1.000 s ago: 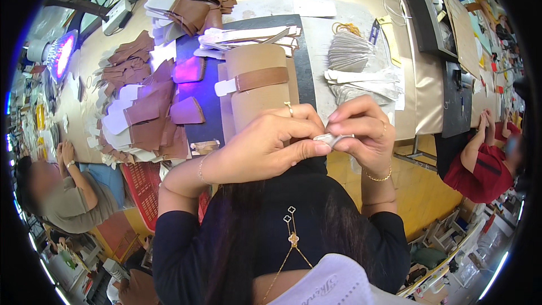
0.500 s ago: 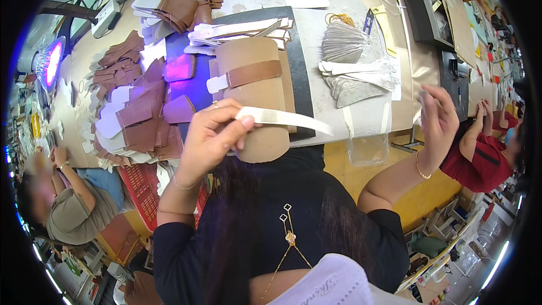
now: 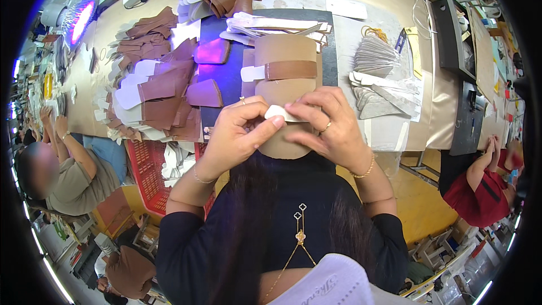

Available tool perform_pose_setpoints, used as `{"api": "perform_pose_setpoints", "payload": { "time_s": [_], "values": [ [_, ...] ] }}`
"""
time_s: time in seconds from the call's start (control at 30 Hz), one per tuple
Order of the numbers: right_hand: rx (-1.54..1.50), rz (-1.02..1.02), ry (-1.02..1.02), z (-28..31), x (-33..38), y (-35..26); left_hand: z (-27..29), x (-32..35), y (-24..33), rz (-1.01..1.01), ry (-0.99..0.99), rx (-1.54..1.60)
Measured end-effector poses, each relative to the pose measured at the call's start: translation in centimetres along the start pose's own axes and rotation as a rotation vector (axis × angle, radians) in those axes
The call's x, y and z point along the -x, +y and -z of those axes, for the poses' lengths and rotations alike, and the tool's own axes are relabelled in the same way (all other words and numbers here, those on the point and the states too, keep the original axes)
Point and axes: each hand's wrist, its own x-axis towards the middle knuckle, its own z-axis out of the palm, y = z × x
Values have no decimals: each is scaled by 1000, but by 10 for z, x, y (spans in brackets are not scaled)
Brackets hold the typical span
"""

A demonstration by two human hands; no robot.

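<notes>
Pinched between the thumb and fingers of my left hand [image 3: 240, 130] is the end of a thin white strip [image 3: 275, 113]. My right hand [image 3: 333, 127] has its bent fingers on the same strip, covering most of its length. Both hands are over the near part of a curved tan board [image 3: 285, 51], a rounded form on the bench. Farther up that board lies a brown leather strip [image 3: 296, 70], with a white tab [image 3: 252, 74] at its left end.
Brown and white cut pieces [image 3: 164, 90] are heaped on the left. Fanned grey-white strips [image 3: 384, 93] lie to the right, and more white strips [image 3: 276, 24] behind the board. A red crate [image 3: 152, 181] stands at the lower left. Co-workers sit at both sides.
My right hand has come in from the right and taken hold of the white strip alongside my left hand. The whole view has shifted, with the bench now farther right.
</notes>
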Motion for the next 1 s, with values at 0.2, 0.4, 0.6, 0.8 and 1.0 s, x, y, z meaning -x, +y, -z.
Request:
{"api": "perform_pose_setpoints", "payload": {
  "time_s": [0.2,0.4,0.6,0.8,1.0],
  "values": [
    [-160,-173,164,9,0,1,27,-14,-32,198,373,413],
    [-391,-293,322,35,11,10,33,-35,-34,336,73,701],
    [-365,-239,530,77,25,16,18,-27,26,272,-263,641],
    [-641,-469,428,76,24,-9,17,-18,16,461,-171,506],
    [-759,-840,-74,26,-6,-19,32,1,-13,547,-180,471]
  ]
}}
